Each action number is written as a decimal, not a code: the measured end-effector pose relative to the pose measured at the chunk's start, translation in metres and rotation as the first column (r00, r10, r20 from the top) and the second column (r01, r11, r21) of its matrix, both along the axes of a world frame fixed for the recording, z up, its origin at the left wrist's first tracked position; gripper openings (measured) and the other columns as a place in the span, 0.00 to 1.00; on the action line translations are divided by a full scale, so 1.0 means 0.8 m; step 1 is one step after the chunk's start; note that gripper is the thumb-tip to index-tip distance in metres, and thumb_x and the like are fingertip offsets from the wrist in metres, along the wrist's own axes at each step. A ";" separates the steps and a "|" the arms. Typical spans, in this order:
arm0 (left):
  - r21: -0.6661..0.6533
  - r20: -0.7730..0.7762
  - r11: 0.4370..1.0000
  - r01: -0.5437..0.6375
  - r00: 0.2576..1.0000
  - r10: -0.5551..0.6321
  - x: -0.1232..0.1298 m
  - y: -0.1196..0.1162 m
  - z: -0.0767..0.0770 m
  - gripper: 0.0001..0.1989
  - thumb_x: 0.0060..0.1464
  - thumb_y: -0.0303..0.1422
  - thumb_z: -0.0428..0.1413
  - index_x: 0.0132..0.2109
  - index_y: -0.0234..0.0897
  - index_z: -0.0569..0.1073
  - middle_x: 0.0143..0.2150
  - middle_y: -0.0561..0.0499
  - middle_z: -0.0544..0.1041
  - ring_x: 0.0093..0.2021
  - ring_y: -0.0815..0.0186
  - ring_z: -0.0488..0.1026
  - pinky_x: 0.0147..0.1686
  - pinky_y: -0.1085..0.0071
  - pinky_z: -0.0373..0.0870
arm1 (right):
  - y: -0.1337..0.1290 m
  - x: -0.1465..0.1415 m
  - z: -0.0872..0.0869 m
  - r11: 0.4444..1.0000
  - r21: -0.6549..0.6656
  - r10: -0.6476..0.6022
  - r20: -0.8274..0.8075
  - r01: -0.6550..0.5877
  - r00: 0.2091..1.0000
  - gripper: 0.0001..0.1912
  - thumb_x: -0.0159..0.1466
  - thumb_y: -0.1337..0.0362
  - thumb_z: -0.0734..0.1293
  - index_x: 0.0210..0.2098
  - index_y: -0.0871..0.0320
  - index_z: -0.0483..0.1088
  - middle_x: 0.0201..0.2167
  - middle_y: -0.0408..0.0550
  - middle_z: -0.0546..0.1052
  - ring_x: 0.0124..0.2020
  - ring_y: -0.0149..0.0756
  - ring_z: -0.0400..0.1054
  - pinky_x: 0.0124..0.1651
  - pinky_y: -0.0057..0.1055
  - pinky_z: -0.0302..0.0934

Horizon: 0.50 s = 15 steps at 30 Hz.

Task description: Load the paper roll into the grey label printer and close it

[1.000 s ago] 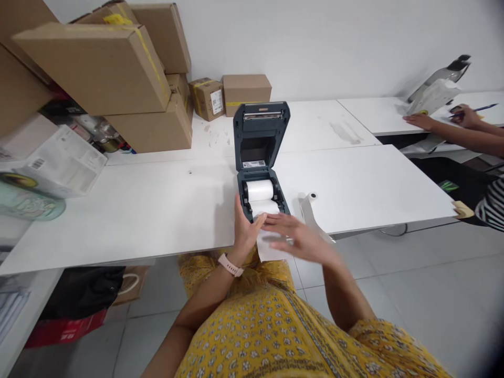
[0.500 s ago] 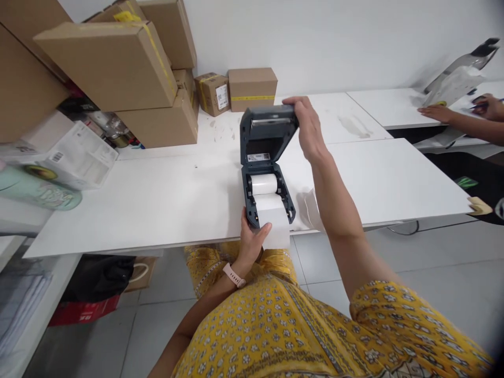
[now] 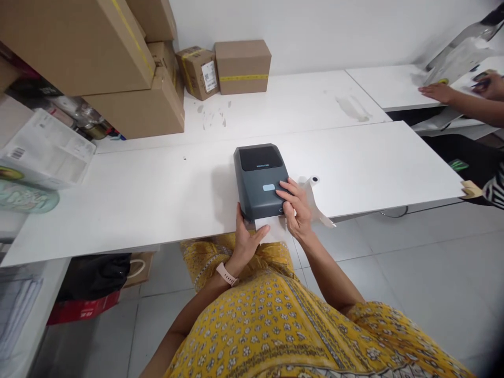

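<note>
A dark grey label printer [image 3: 259, 184] sits near the table's front edge with its lid down. White label paper [image 3: 271, 229] sticks out of its front and hangs past the edge. My left hand [image 3: 246, 236] grips the printer's front left corner, the thumb lying against the paper. On the lid's front right part lie the fingers of my right hand [image 3: 296, 208], the thumb bent at the side. The paper roll inside is hidden by the lid. Right beside the printer is a small white roll [image 3: 314, 180] with a loose strip trailing over the edge.
Cardboard boxes [image 3: 134, 102] are stacked at the back left, with two smaller ones, a taped box [image 3: 243, 65] among them, by the wall. A white package [image 3: 51, 149] and a mint bottle [image 3: 29, 197] stand far left. Another person's hands [image 3: 437, 93] are at the far right.
The printer's lid has swung down over the paper roll. My right hand has come down with it from the raised lid to the front right. My left hand stays at the front corner.
</note>
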<state>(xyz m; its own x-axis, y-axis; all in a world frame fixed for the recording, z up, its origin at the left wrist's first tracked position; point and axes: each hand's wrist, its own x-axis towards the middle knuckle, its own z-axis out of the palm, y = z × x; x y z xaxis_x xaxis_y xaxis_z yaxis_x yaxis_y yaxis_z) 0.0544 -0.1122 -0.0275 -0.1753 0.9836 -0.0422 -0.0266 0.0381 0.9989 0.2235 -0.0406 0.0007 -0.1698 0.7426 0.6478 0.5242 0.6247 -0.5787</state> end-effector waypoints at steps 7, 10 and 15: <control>-0.032 0.026 0.999 -0.004 1.000 0.005 -0.003 -0.002 -0.003 0.55 0.52 0.49 0.69 0.77 0.43 0.49 0.79 0.36 0.56 0.79 0.48 0.54 0.77 0.52 0.52 | -0.005 -0.016 -0.040 0.996 0.026 -0.078 -0.094 0.080 0.993 0.22 0.75 0.59 0.53 0.55 0.48 0.77 0.59 0.51 0.79 0.71 0.51 0.65 0.71 0.64 0.62; -0.036 0.026 0.999 -0.001 1.000 0.002 -0.006 0.000 -0.004 0.54 0.52 0.49 0.70 0.76 0.42 0.51 0.78 0.36 0.58 0.78 0.48 0.56 0.76 0.51 0.54 | -0.007 -0.017 -0.044 0.996 0.010 -0.082 -0.107 0.084 0.991 0.26 0.75 0.57 0.50 0.59 0.47 0.76 0.61 0.51 0.77 0.74 0.52 0.60 0.72 0.66 0.59; -0.048 0.040 0.993 -0.111 0.993 0.113 -0.027 -0.011 0.000 0.38 0.54 0.50 0.67 0.67 0.42 0.67 0.68 0.38 0.72 0.63 0.54 0.74 0.63 0.57 0.71 | -0.010 -0.014 -0.032 0.998 -0.013 -0.070 -0.048 0.069 0.996 0.28 0.76 0.56 0.48 0.59 0.49 0.75 0.60 0.52 0.77 0.73 0.51 0.62 0.72 0.64 0.60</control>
<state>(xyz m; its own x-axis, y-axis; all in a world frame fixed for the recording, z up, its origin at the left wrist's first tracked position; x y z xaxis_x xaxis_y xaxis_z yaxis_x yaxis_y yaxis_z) 0.0330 -0.1209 -0.0272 -0.2816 0.9547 -0.0961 -0.0760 0.0776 0.9941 0.2126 -0.0489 -0.0252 -0.0859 0.7590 0.6454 0.5372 0.5809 -0.6115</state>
